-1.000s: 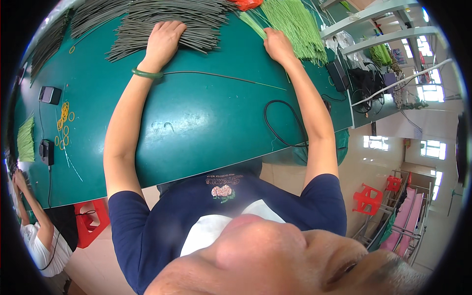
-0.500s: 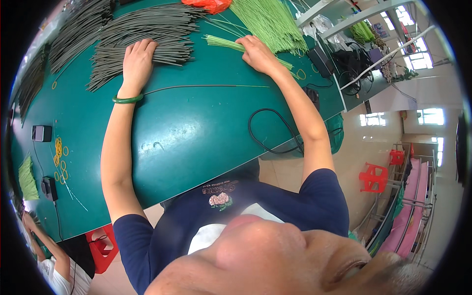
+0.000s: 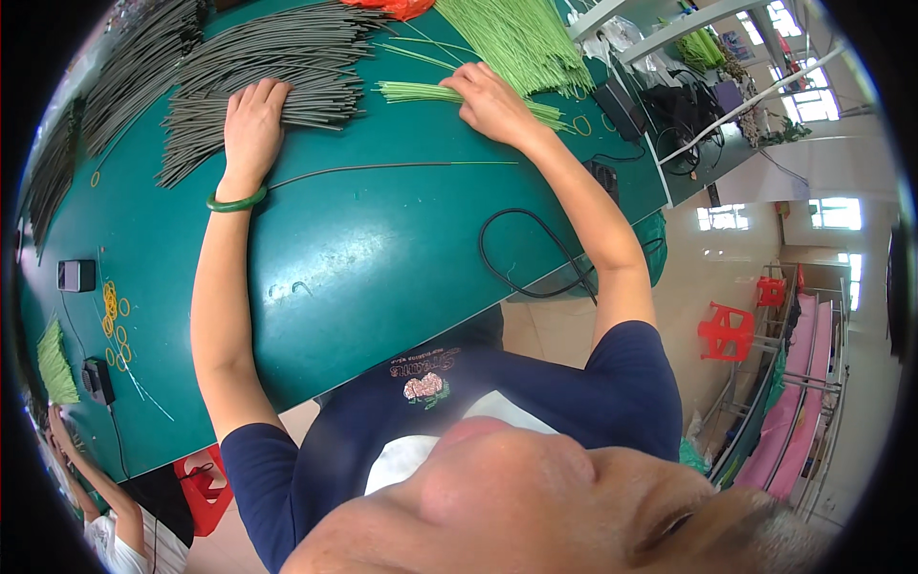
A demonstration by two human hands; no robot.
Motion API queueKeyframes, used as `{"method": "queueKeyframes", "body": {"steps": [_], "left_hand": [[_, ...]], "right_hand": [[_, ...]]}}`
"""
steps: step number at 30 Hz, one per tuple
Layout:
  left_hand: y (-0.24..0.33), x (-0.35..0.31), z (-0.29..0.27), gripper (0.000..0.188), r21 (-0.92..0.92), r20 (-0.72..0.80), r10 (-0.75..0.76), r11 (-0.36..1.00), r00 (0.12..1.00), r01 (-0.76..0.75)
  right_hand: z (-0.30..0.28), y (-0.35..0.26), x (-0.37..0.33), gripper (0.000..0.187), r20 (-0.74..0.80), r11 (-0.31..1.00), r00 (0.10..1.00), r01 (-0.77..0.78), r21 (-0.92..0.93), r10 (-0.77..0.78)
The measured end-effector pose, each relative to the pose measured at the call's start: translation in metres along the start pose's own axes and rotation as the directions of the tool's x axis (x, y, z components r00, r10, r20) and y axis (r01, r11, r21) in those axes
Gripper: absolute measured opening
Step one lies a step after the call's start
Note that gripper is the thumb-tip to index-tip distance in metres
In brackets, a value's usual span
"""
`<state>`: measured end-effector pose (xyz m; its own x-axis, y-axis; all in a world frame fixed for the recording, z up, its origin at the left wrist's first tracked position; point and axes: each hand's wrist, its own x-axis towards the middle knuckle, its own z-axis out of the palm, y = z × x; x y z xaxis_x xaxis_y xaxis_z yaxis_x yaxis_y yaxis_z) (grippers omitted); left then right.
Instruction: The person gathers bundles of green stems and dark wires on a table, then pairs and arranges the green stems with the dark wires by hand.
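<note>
1. Hands of the wearer, as I count them through my feed: two, the left hand [image 3: 254, 121] and the right hand [image 3: 494, 100], both over the worktop [image 3: 382, 258], with one green bangle [image 3: 237, 202] at the left wrist.
2. Stems I count by group, the single ones being too many: three dark heaps [image 3: 277, 53] along the top left, one large light-green pile [image 3: 516, 43], one small light-green bundle [image 3: 416, 92] and one lone stem [image 3: 392, 165].
3. My clock dials centre on each hand, twelve toward the top edge.
4. At the left, fingers lie close together on the nearest dark heap, which spreads toward twelve; I cannot tell whether they grip.
5. At the right, fingers are curled closed over the small light-green bundle, its ends jutting toward nine and between three and four; the large pile lies at one o'clock.
6. The lone stem lies between three and four o'clock from the left, eight from the right.
7. Yellow rubber bands [image 3: 110, 304], too tangled for me to count, sit at seven o'clock from the left.
</note>
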<state>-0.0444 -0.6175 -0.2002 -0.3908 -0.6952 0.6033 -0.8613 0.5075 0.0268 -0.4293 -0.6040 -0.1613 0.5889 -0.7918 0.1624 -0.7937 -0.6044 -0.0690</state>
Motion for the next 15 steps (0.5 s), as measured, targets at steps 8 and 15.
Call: {"method": "queueKeyframes", "body": {"steps": [8,15], "left_hand": [[0.004,0.001,0.001,0.046,-0.004,0.004,-0.003,1.000,1.000,0.004],[0.003,0.003,0.000,0.044,-0.010,-0.006,0.000,1.000,1.000,0.000]], "right_hand": [[-0.001,0.023,0.029,0.107,0.147,0.943,0.932,-0.331,-0.021,0.330],[-0.014,0.005,0.033,0.073,0.208,0.965,0.943,-0.243,-0.101,0.259]]}}
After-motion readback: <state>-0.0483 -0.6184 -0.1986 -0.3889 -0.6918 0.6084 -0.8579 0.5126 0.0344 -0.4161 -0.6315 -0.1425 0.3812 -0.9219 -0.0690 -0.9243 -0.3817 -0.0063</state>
